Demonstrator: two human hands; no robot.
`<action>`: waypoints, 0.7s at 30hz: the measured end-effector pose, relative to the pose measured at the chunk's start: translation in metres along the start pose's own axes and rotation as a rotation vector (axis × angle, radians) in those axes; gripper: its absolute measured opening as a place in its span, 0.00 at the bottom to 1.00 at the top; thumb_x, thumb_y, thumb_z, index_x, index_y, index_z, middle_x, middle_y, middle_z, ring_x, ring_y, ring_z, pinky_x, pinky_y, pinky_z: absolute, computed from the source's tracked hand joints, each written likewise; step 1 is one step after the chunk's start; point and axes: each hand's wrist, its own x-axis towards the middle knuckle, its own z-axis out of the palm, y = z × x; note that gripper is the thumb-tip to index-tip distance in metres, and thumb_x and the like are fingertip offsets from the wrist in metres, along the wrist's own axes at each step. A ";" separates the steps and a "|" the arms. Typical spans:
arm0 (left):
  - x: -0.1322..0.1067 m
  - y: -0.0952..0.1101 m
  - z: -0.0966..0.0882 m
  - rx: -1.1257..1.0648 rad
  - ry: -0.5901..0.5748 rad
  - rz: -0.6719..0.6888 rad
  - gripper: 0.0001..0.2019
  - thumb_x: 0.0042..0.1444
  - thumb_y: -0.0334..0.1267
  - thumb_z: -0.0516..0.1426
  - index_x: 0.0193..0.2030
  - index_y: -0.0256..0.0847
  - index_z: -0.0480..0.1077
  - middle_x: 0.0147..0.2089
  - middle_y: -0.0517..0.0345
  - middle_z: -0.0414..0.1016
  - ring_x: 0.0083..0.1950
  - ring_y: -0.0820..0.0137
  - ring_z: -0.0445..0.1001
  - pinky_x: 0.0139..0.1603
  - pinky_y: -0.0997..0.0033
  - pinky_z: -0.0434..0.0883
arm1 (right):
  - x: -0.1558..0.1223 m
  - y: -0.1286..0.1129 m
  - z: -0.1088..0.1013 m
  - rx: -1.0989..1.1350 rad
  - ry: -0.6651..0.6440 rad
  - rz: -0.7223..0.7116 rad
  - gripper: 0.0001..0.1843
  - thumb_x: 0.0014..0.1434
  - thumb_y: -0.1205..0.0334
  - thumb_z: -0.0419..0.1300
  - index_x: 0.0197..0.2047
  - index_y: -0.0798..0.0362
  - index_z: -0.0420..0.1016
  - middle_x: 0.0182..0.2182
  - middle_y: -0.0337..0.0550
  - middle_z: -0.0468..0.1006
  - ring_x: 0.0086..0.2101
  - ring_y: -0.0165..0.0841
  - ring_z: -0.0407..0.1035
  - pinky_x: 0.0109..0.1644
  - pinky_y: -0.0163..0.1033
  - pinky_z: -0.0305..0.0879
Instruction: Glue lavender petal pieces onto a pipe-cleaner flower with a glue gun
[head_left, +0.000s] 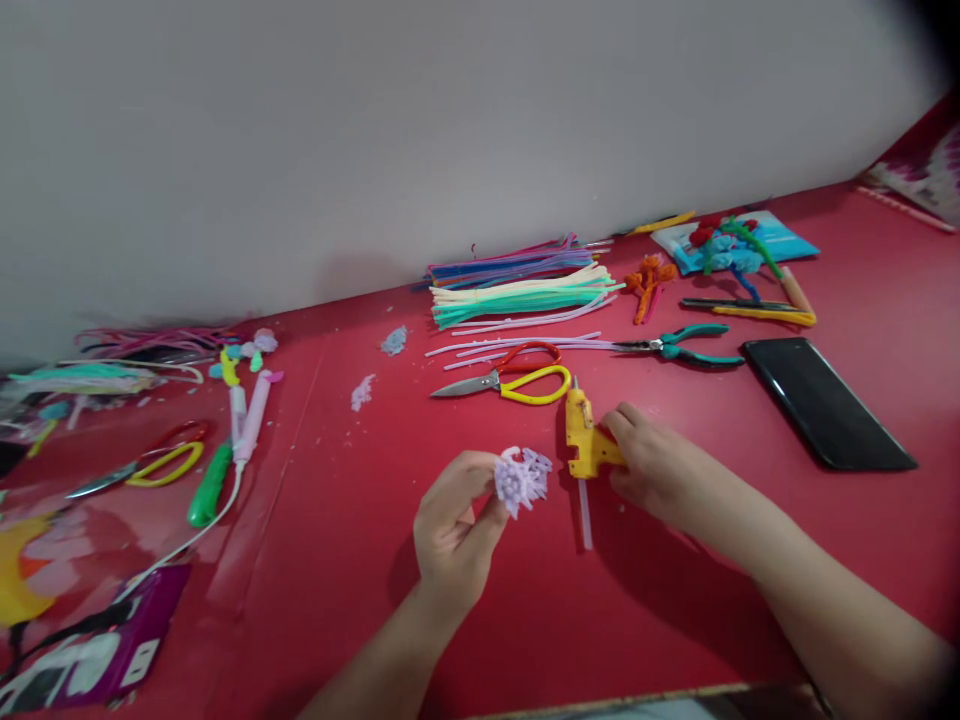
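Between the thumb and fingers of my left hand (454, 525) is a small lilac pipe-cleaner flower (519, 482), lifted over the red table (337, 600). My right hand (645, 460) has its fingers closed around the handle of a yellow glue gun (582, 435). The gun's nozzle points away from me, and a clear glue stick (585, 515) sticks out of its rear end. Just beyond the gun lie scissors (499, 383) with one red and one yellow handle. Green-handled pliers (679, 346) rest farther right.
Bundles of pipe cleaners (517, 295) lie along the wall. A black phone (825, 400) is at the right, near finished pipe-cleaner flowers (724, 250). To the left are a second pair of scissors (161, 465), a pink corded tool (255, 415) and a purple power strip (154, 625). Lilac scraps (362, 393) lie mid-table.
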 end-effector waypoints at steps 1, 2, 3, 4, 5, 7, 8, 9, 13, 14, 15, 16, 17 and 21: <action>0.000 0.001 0.000 -0.037 0.006 -0.052 0.05 0.54 0.30 0.57 0.34 0.40 0.75 0.33 0.53 0.73 0.34 0.68 0.71 0.35 0.70 0.70 | -0.001 -0.003 -0.004 0.052 0.035 0.002 0.14 0.48 0.72 0.56 0.41 0.56 0.64 0.38 0.47 0.67 0.30 0.33 0.67 0.31 0.37 0.59; 0.001 0.002 0.001 -0.082 0.014 -0.110 0.05 0.55 0.31 0.57 0.34 0.40 0.75 0.33 0.53 0.74 0.34 0.69 0.71 0.36 0.69 0.70 | -0.002 -0.006 -0.009 0.123 0.086 0.003 0.14 0.49 0.71 0.56 0.41 0.55 0.63 0.38 0.46 0.67 0.30 0.32 0.66 0.31 0.36 0.60; 0.002 0.004 0.001 -0.140 0.014 -0.165 0.06 0.55 0.32 0.56 0.35 0.40 0.75 0.34 0.53 0.74 0.34 0.69 0.71 0.37 0.69 0.70 | -0.004 -0.010 -0.014 0.215 0.142 -0.005 0.13 0.49 0.71 0.56 0.40 0.54 0.62 0.37 0.44 0.68 0.29 0.31 0.66 0.30 0.35 0.60; 0.003 0.006 0.002 -0.211 0.013 -0.213 0.06 0.56 0.32 0.56 0.34 0.40 0.75 0.34 0.53 0.75 0.33 0.69 0.71 0.37 0.69 0.70 | -0.006 -0.014 -0.019 0.307 0.196 -0.024 0.11 0.49 0.69 0.57 0.38 0.52 0.62 0.34 0.41 0.67 0.27 0.30 0.64 0.28 0.35 0.59; 0.005 0.007 0.003 -0.287 0.017 -0.278 0.06 0.55 0.31 0.56 0.33 0.40 0.75 0.33 0.54 0.75 0.31 0.71 0.71 0.36 0.71 0.69 | -0.009 -0.019 -0.023 0.394 0.253 -0.060 0.10 0.50 0.68 0.58 0.35 0.51 0.61 0.30 0.38 0.67 0.26 0.29 0.63 0.27 0.34 0.58; 0.010 0.011 0.004 -0.439 0.010 -0.419 0.07 0.56 0.31 0.56 0.30 0.39 0.74 0.31 0.56 0.75 0.26 0.75 0.70 0.30 0.76 0.67 | -0.014 -0.027 -0.027 0.524 0.356 -0.179 0.08 0.51 0.67 0.58 0.31 0.50 0.60 0.26 0.36 0.65 0.24 0.28 0.61 0.25 0.33 0.58; 0.012 0.012 0.004 -0.503 0.009 -0.484 0.07 0.56 0.31 0.56 0.29 0.39 0.73 0.29 0.57 0.75 0.24 0.77 0.69 0.28 0.78 0.66 | -0.016 -0.031 -0.028 0.563 0.410 -0.244 0.07 0.52 0.67 0.57 0.31 0.50 0.60 0.25 0.36 0.65 0.24 0.28 0.62 0.25 0.33 0.58; 0.014 0.013 0.005 -0.557 0.008 -0.541 0.07 0.56 0.32 0.55 0.28 0.38 0.73 0.28 0.57 0.75 0.23 0.78 0.68 0.25 0.80 0.64 | -0.018 -0.034 -0.029 0.582 0.460 -0.304 0.06 0.53 0.68 0.56 0.31 0.50 0.61 0.26 0.37 0.66 0.24 0.28 0.63 0.26 0.33 0.60; 0.019 0.014 0.003 -0.727 -0.015 -0.715 0.09 0.56 0.33 0.55 0.26 0.35 0.70 0.23 0.59 0.72 0.17 0.82 0.64 0.21 0.84 0.60 | -0.023 -0.042 -0.025 0.521 0.574 -0.513 0.07 0.53 0.70 0.54 0.35 0.50 0.62 0.27 0.40 0.69 0.27 0.30 0.67 0.30 0.34 0.65; 0.019 0.013 0.002 -0.756 -0.019 -0.738 0.10 0.57 0.34 0.55 0.26 0.35 0.70 0.21 0.59 0.71 0.16 0.83 0.63 0.20 0.84 0.60 | -0.024 -0.043 -0.023 0.503 0.576 -0.555 0.07 0.53 0.70 0.54 0.35 0.50 0.62 0.28 0.40 0.69 0.28 0.31 0.67 0.30 0.34 0.66; 0.019 0.012 0.002 -0.774 -0.019 -0.754 0.10 0.57 0.34 0.55 0.26 0.35 0.69 0.20 0.60 0.71 0.16 0.83 0.62 0.19 0.85 0.59 | -0.025 -0.044 -0.021 0.497 0.568 -0.582 0.07 0.53 0.69 0.54 0.35 0.50 0.62 0.28 0.41 0.69 0.28 0.31 0.66 0.31 0.35 0.66; 0.019 0.011 0.002 -0.780 -0.012 -0.764 0.09 0.57 0.34 0.55 0.26 0.34 0.70 0.20 0.60 0.71 0.15 0.84 0.62 0.18 0.85 0.59 | -0.025 -0.044 -0.019 0.499 0.551 -0.597 0.06 0.53 0.68 0.54 0.35 0.51 0.61 0.28 0.42 0.69 0.28 0.32 0.65 0.30 0.36 0.66; 0.018 0.010 0.002 -0.778 0.004 -0.774 0.09 0.57 0.34 0.55 0.27 0.34 0.70 0.20 0.60 0.72 0.15 0.84 0.63 0.17 0.86 0.59 | -0.026 -0.044 -0.016 0.504 0.530 -0.599 0.05 0.53 0.67 0.55 0.34 0.51 0.62 0.28 0.42 0.69 0.27 0.32 0.65 0.30 0.37 0.65; 0.016 0.007 0.002 -0.774 0.097 -0.833 0.07 0.55 0.32 0.56 0.27 0.34 0.71 0.19 0.61 0.73 0.14 0.83 0.66 0.14 0.88 0.58 | -0.025 -0.045 -0.006 0.440 0.466 -0.603 0.06 0.51 0.66 0.57 0.32 0.52 0.62 0.26 0.43 0.66 0.26 0.32 0.61 0.29 0.38 0.62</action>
